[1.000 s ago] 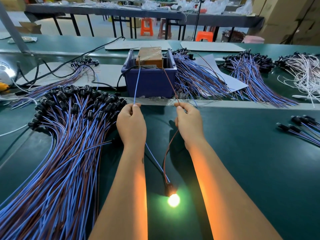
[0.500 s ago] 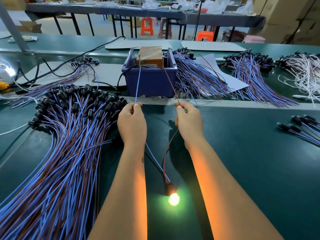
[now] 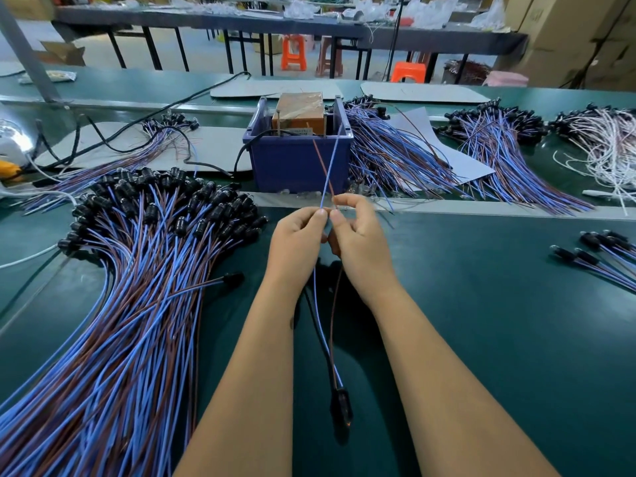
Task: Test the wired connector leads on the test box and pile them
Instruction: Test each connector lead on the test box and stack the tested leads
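left hand (image 3: 298, 235) pinches blue wire (image 3: 329, 166) | right hand (image 3: 358, 232) pinches brown wire (image 3: 321, 161) | tips gathered together, likely for piling | lamp holder (image 3: 340, 406) unlit, hanging below

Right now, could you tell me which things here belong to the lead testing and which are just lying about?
In use: blue and brown wired lead, blue plastic test box, big pile of leads.
Idle: white wire bundle, orange plastic stools.

Bare mat (image 3: 481, 321) right of hands — lead pile (image 3: 137, 287) crowds left, blue bin (image 3: 296, 166) ahead.
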Motion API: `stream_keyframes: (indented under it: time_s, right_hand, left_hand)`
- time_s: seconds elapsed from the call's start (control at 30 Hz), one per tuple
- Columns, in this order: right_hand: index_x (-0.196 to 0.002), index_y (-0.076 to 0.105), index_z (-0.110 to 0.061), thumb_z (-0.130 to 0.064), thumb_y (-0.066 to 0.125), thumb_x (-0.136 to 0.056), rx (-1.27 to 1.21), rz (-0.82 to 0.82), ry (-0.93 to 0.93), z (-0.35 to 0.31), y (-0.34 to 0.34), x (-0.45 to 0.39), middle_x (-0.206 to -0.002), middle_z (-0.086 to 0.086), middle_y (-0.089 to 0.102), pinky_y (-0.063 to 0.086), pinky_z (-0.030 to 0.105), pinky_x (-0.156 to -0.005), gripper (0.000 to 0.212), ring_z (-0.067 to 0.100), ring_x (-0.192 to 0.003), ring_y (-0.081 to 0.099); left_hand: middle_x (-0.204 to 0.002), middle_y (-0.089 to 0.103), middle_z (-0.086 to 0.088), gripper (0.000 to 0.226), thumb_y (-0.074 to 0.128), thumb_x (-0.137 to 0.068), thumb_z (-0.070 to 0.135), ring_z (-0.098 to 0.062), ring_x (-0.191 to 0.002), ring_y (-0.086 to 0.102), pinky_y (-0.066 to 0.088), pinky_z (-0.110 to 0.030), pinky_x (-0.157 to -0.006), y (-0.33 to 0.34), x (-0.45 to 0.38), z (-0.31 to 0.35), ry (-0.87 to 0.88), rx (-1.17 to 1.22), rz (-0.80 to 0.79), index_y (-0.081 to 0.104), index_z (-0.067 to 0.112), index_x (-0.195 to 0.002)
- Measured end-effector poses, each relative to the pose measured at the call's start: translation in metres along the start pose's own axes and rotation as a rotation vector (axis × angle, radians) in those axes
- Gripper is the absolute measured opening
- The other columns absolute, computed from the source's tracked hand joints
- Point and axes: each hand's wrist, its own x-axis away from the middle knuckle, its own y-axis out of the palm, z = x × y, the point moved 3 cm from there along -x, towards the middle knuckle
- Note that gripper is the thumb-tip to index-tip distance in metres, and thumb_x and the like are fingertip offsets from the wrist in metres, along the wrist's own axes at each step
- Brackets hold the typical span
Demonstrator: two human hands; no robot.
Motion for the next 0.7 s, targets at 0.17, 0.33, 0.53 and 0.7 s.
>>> stream_keyframes:
  time_s: [0.17, 0.33, 0.53, 0.7]
  right_hand:
    - [-0.091, 0.053, -0.012, -0.007, 0.054, -0.097, 0.020, -0.070, -0.008, -0.001, 0.002, 0.001, -0.066, -0.004, 0.061, 0.040, 0.014, -0.056, 0.008, -0.002, -0.052, 0.051]
    - [-0.088, 0.068, -0.017, -0.009, 0.062, -0.093, 0.106, -0.119, -0.067, 0.000, 0.002, 0.001, -0.063, -0.002, 0.056, 0.039, 0.019, -0.057, 0.011, 0.009, -0.060, 0.047]
    - [-0.104, 0.062, -0.033, -0.006, 0.064, -0.090, 0.166, -0.143, -0.088, 0.005, 0.000, -0.001, -0.070, -0.001, 0.058, 0.044, 0.025, -0.065, 0.031, 0.012, -0.061, 0.051]
    - [-0.114, 0.061, -0.041, -0.009, 0.080, -0.078, 0.026, -0.322, -0.095, 0.001, 0.008, 0.004, -0.077, -0.010, 0.063, 0.053, 0.025, -0.070, 0.052, 0.006, -0.071, 0.057]
  left_hand:
    - [-0.058, 0.054, 0.009, 0.040, 0.046, -0.100, 0.027, -0.005, -0.054, 0.045, 0.040, -0.021, -0.054, -0.003, 0.000, 0.001, -0.059, 0.051, 0.007, 0.073, 0.026, -0.070]
    - [-0.069, 0.068, 0.006, 0.035, 0.051, -0.101, 0.023, -0.002, -0.059, 0.054, 0.043, -0.013, -0.055, -0.006, 0.000, 0.000, -0.067, 0.149, -0.008, 0.076, 0.024, -0.076]
    - [-0.054, 0.057, 0.005, 0.027, 0.048, -0.102, 0.013, -0.003, -0.040, 0.045, 0.038, -0.014, -0.040, -0.015, -0.004, 0.000, -0.196, 0.546, 0.147, 0.067, 0.005, -0.084]
    - [-0.060, 0.061, -0.002, 0.022, 0.051, -0.101, 0.011, -0.006, -0.045, 0.057, 0.048, -0.015, -0.045, -0.019, -0.003, -0.002, -0.243, 0.809, 0.257, 0.062, 0.003, -0.084]
